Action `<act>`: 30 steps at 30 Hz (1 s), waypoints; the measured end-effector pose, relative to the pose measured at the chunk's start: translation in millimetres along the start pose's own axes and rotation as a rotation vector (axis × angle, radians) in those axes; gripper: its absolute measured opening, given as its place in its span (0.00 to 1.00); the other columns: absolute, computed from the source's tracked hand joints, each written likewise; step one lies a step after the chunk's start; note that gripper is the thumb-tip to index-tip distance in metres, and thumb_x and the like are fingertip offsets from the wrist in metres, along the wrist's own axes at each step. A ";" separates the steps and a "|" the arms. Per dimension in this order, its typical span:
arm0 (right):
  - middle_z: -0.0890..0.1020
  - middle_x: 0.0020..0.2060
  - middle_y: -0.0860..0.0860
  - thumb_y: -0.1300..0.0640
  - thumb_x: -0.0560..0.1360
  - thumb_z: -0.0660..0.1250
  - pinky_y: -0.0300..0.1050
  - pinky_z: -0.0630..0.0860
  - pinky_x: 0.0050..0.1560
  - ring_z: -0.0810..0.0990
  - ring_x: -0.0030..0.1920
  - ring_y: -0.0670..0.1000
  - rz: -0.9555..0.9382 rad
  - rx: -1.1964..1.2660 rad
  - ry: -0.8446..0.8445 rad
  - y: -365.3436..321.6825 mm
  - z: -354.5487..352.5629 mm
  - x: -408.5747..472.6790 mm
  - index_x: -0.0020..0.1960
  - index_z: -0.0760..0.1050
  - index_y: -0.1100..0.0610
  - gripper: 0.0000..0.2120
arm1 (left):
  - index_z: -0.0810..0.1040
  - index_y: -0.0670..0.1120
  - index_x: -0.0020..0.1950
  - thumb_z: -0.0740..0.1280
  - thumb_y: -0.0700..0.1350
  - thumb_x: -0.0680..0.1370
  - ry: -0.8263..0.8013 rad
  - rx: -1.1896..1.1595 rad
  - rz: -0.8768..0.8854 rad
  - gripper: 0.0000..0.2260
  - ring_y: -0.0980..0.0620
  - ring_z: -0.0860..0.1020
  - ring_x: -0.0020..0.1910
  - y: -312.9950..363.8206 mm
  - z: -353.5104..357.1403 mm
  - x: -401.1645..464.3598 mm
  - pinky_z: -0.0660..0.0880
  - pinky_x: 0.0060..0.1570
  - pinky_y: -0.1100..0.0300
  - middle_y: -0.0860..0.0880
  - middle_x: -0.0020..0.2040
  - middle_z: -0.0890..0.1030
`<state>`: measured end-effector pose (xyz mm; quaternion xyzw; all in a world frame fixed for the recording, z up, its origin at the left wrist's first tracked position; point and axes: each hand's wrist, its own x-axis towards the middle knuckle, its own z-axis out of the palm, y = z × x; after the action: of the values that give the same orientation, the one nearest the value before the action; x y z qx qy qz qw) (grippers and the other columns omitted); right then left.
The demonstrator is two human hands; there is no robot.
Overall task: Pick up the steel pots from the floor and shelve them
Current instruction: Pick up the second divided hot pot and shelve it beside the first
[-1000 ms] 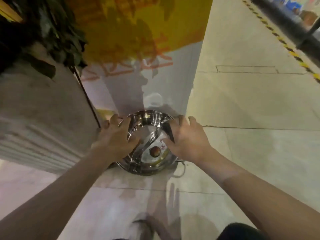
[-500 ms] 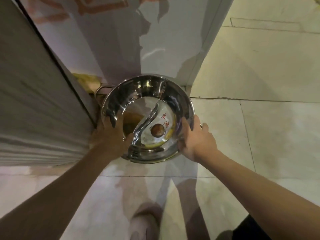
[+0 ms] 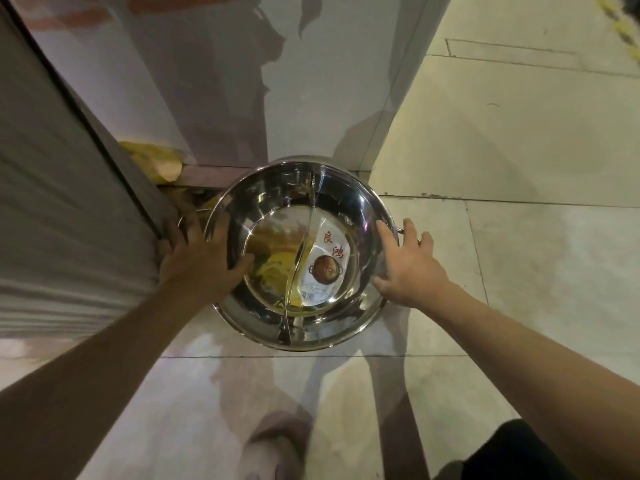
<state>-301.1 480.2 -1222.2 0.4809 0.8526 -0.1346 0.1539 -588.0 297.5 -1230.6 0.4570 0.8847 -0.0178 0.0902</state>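
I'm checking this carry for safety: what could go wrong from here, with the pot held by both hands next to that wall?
1. The left hand is squeezed between the steel pot and the grey wall, so knuckles could scrape or the pot knock the wall.
2. The right hand seems to rest loosely on the rim, fingers spread; its grip might slip on polished steel.
3. The wide pot hides the floor ahead, so a stumble is possible.

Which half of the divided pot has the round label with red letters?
The half beside the right hand: its label lies flat there. The other half of the pot has none.
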 end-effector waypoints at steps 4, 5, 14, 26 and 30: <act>0.51 0.78 0.58 0.42 0.69 0.73 0.69 0.67 0.67 0.49 0.74 0.72 0.002 0.109 -0.010 -2.3 1.1 -1.8 0.78 0.43 0.38 0.49 | 0.52 0.56 0.77 0.61 0.72 0.71 -0.062 -0.120 0.003 0.40 0.22 0.54 0.71 4.6 9.9 -4.6 0.66 0.61 0.28 0.39 0.76 0.50; 0.53 0.77 0.58 0.43 0.69 0.74 0.68 0.69 0.66 0.51 0.73 0.71 0.010 0.119 -0.001 -2.9 1.0 -4.3 0.77 0.44 0.37 0.48 | 0.53 0.55 0.76 0.63 0.71 0.71 -0.069 -0.150 -0.005 0.40 0.22 0.53 0.71 7.3 10.1 -7.6 0.64 0.62 0.28 0.40 0.75 0.50; 0.63 0.72 0.61 0.39 0.66 0.67 0.65 0.73 0.60 0.59 0.68 0.71 0.011 0.171 0.080 8.8 -10.8 -43.2 0.75 0.52 0.37 0.41 | 0.70 0.46 0.67 0.67 0.61 0.73 0.042 -0.275 -0.028 0.29 0.24 0.62 0.67 33.2 -4.2 -37.7 0.60 0.67 0.30 0.35 0.70 0.65; 0.61 0.72 0.57 0.29 0.71 0.62 0.65 0.73 0.60 0.58 0.70 0.67 0.158 0.269 0.244 66.0 -221.6 -153.8 0.78 0.49 0.36 0.40 | 0.73 0.51 0.66 0.65 0.66 0.69 0.194 -0.334 0.107 0.30 0.30 0.62 0.69 125.0 -254.5 -56.8 0.68 0.65 0.35 0.41 0.71 0.66; 0.61 0.72 0.56 0.30 0.72 0.62 0.62 0.72 0.60 0.58 0.70 0.66 0.228 0.273 0.280 92.9 -347.7 -223.5 0.77 0.50 0.38 0.39 | 0.69 0.54 0.70 0.69 0.62 0.72 0.117 -0.355 0.054 0.29 0.29 0.60 0.72 179.6 -396.8 -88.4 0.69 0.64 0.36 0.42 0.76 0.59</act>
<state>-157.8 484.0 -823.5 0.6044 0.7797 -0.1625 -0.0182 -449.1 375.9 -815.8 0.4576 0.8652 0.1675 0.1181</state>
